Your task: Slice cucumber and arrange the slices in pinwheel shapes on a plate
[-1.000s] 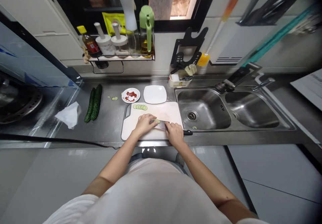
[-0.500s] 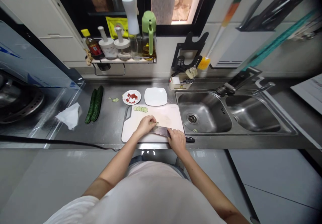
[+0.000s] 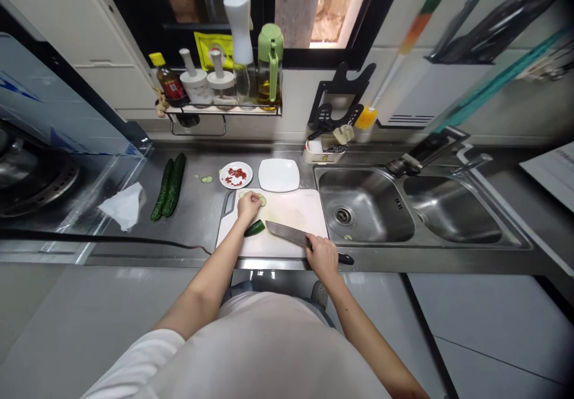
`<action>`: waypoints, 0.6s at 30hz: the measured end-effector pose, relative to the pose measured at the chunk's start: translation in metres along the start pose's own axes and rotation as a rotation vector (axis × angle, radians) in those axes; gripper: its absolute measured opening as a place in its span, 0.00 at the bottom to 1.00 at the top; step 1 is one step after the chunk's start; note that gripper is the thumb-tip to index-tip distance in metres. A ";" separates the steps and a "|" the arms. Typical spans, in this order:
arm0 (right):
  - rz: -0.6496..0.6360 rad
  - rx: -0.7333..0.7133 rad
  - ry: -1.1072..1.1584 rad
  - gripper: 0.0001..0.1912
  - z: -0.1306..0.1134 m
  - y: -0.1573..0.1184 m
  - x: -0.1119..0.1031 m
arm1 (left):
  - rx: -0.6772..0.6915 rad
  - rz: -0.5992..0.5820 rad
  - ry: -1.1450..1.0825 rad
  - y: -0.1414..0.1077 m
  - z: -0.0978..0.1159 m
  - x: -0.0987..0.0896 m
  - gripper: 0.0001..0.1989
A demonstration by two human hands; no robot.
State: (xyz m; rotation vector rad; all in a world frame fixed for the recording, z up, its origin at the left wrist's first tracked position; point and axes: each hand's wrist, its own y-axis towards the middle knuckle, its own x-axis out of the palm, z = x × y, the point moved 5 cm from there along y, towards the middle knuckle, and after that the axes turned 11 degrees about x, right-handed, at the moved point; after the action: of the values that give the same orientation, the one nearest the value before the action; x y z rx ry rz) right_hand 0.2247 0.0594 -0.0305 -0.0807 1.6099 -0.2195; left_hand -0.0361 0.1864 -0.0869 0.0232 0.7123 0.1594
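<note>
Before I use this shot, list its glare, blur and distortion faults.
Head view, left: bright glints streak the steel counter; head view, upper right: the long-handled brush looks stretched and smeared; head view, top right corner: falls to near black; head view, middle: the knife and cutting board read fairly clearly.

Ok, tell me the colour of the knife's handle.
The handle is black, best seen in the head view.

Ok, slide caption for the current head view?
Left hand at round pale-green cucumber slices, right hand gripping a black-handled steel knife, over a white, grey-edged rectangular cutting board.
</note>
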 end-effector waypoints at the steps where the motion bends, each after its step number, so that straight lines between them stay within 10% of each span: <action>1: -0.001 0.003 0.002 0.17 0.000 0.001 0.000 | -0.014 0.007 0.015 0.003 0.001 0.001 0.06; 18: -0.021 0.020 0.034 0.18 0.002 0.007 0.002 | 0.340 -0.084 0.260 -0.005 0.004 0.002 0.11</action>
State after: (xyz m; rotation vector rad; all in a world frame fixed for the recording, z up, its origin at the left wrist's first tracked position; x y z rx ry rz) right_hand 0.2275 0.0652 -0.0336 -0.0789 1.6408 -0.2537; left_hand -0.0314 0.1820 -0.0855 0.3020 0.9918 -0.0419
